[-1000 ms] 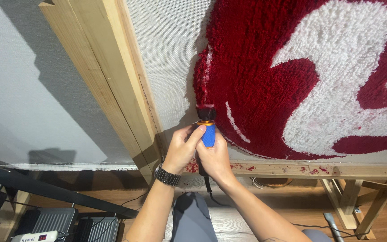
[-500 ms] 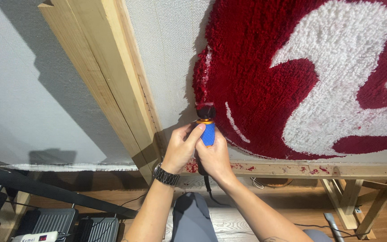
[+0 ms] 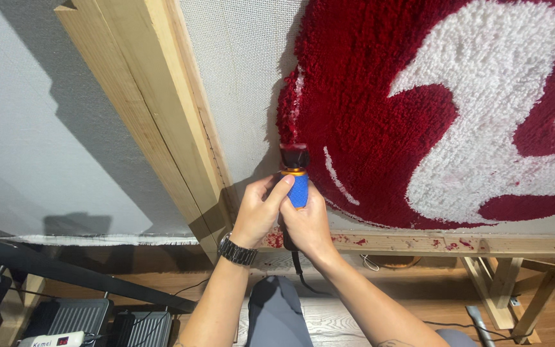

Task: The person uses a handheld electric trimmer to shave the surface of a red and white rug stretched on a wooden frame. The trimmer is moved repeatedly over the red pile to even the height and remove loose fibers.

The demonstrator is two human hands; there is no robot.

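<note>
A small trimmer [image 3: 296, 183] with a blue grip and an orange ring is held up against a fluffy red and white rug [image 3: 431, 109]. The rug is stretched on pale backing cloth [image 3: 239, 77] in a wooden frame [image 3: 155, 122].

The trimmer is wrapped by both hands. The left hand [image 3: 258, 215] is curled around its left side, with the thumb laid over the blue grip. The right hand [image 3: 308, 225] is closed around the lower part from the right — the two hands are touching each other. A dark watch [image 3: 237, 249] is worn on the left wrist.

The dark head of the trimmer is pressed at the left edge of the red pile, low down near the bottom bar [image 3: 457, 244] of the frame. Bits of red fluff are scattered on that bar. A black cord [image 3: 298, 268] hangs down from the trimmer, between the arms.

Below, a wooden floor [image 3: 329, 315] is seen — and some grey cases [image 3: 78, 318] at the bottom left.
</note>
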